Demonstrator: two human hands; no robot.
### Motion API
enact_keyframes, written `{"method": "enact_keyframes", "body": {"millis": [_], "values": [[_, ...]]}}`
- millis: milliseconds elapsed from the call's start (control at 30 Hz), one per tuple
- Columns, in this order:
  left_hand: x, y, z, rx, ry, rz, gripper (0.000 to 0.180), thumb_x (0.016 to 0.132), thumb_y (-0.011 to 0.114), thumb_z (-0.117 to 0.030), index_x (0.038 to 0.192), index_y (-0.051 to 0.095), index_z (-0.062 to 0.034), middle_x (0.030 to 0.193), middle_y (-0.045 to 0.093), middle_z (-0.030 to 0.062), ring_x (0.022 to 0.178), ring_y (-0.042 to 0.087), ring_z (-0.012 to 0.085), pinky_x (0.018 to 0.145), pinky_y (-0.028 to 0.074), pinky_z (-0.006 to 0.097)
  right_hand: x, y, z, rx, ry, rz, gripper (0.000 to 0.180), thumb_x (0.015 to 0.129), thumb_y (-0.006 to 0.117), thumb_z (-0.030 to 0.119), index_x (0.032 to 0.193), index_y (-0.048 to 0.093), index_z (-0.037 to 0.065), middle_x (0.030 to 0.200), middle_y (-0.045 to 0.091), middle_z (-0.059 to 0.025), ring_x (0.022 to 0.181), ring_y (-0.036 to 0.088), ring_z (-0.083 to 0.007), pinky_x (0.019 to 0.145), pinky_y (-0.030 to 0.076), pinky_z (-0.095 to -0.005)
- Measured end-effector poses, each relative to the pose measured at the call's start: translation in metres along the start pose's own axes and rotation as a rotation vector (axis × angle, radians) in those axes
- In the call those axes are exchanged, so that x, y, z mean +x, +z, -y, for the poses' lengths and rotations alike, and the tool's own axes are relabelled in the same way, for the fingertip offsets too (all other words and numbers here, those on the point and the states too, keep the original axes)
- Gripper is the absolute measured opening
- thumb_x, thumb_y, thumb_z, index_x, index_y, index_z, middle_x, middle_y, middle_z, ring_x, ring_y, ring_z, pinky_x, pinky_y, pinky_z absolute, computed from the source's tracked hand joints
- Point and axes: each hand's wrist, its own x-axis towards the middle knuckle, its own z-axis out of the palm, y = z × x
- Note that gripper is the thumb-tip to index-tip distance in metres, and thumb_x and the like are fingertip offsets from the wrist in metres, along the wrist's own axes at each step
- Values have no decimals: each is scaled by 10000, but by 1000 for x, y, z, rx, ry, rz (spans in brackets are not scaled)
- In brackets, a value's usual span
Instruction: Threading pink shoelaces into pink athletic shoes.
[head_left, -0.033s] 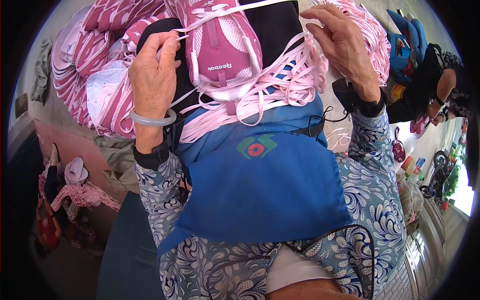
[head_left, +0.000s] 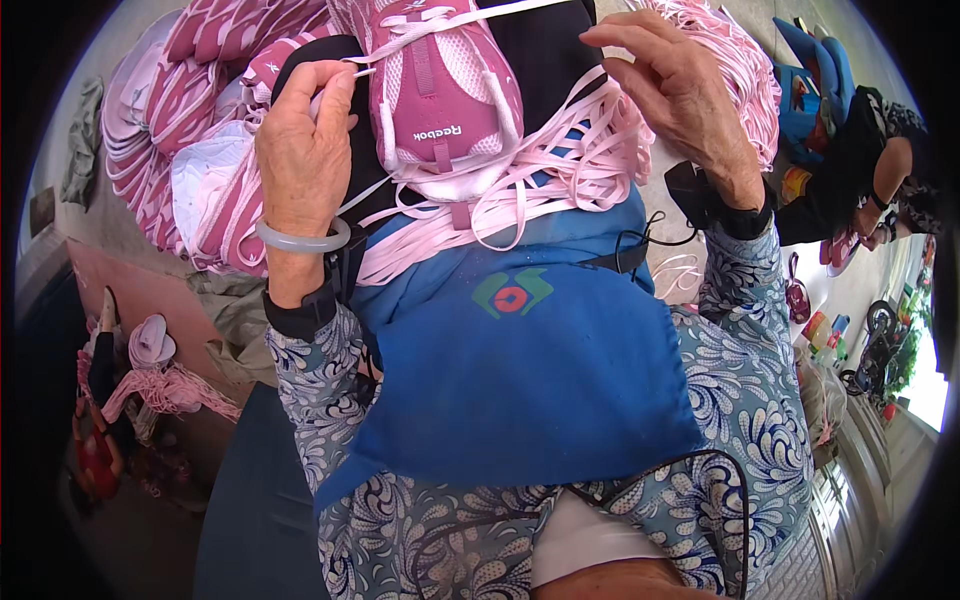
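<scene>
A pink shoe upper (head_left: 452,100) with white mesh and light trim lies over my lap, toe end away from me. A pale shoelace (head_left: 425,28) crosses it and runs off to the upper right. At its left edge, my left hand (head_left: 305,140) pinches the tipped end of a lace between thumb and fingers. My right hand (head_left: 690,100) hovers to the right of the shoe upper, fingers bent and apart, with nothing visible in them. Below it, a bundle of loose pink laces (head_left: 580,150) spreads over the blue apron (head_left: 520,390).
Stacked pink shoe uppers (head_left: 160,120) pile up at the left. Another heap of pink laces (head_left: 735,70) sits beyond my right hand. A co-worker (head_left: 860,180) is at the far right. Further shoe parts (head_left: 150,345) and laces lie at the lower left.
My right hand has shifted slightly left, toward the shoe upper. My left hand keeps its pinch on the lace end and has hardly moved.
</scene>
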Motion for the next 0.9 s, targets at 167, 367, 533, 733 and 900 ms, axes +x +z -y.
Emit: {"method": "enact_keyframes", "body": {"millis": [167, 367, 533, 733, 900], "values": [[10, -3, 2, -4, 33, 66, 197, 947, 526, -165, 1018, 616, -4, 911, 634, 40, 838, 596, 108, 767, 504, 244, 5, 26, 27, -88, -150, 247, 171, 798, 652, 118, 957, 635, 57, 995, 527, -71, 762, 618, -267, 661, 517, -350], [12, 3, 5, 77, 218, -38, 218, 928, 562, -188, 988, 631, 10, 874, 644, 47, 802, 556, 114, 734, 437, 239, 8, 29, 4, 55, -185, 135, 117, 809, 645, 112, 895, 635, 33, 843, 556, -93, 725, 612, -283, 632, 495, -352], [20, 7, 8, -7, 217, -88, 241, 924, 576, -190, 1017, 636, 23, 969, 655, 67, 914, 584, 124, 816, 449, 238, 6, 22, -11, -33, 39, -120, 126, 830, 609, 86, 940, 632, 29, 807, 605, -126, 741, 616, -308, 641, 490, -366], [29, 10, 20, -208, 59, -56, 291, 902, 614, -184, 1050, 627, 66, 1038, 647, 101, 931, 595, 129, 840, 461, 221, -1, 12, 1, -227, 133, -2, 171, 820, 613, 93, 985, 632, 50, 957, 597, -109, 773, 624, -308, 660, 509, -377], [31, 12, 20, -122, 100, -128, 245, 871, 633, -206, 965, 673, 17, 980, 679, 98, 878, 625, 157, 772, 481, 277, -6, 23, 22, -32, -138, 222, 187, 814, 611, 97, 997, 617, 64, 1053, 542, -52, 794, 631, -247, 651, 531, -346]]}}
